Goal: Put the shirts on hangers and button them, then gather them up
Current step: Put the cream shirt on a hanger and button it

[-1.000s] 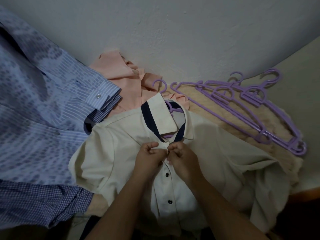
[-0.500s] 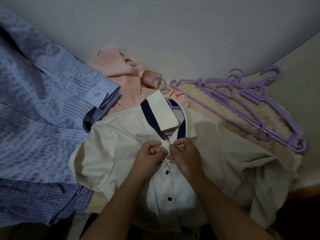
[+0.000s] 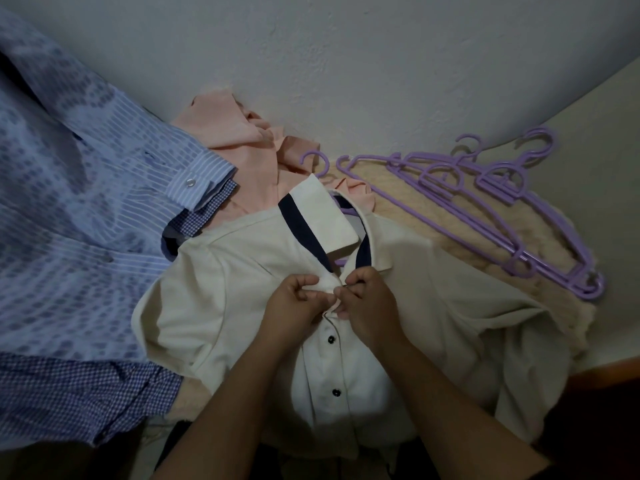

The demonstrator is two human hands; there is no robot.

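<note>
At frame centre, my left hand [image 3: 294, 299] and right hand [image 3: 367, 303] pinch the cream navy-collared cotton shirt [image 3: 214, 306] placket, just under its collar.

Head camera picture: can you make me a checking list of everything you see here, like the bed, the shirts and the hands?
Surface: cream fuzzy blanket, mostly covered.
Job's things: cream shirt on a purple hanger, two dark buttons done; spare purple hangers piled at right.
Clutter: blue patterned shirt at left; peach shirt crumpled by the wall.
Grippers: left hand and right hand pinch the cream shirt's placket below the collar.
Cables: nothing seen.
Surroundings: white wall.
</note>
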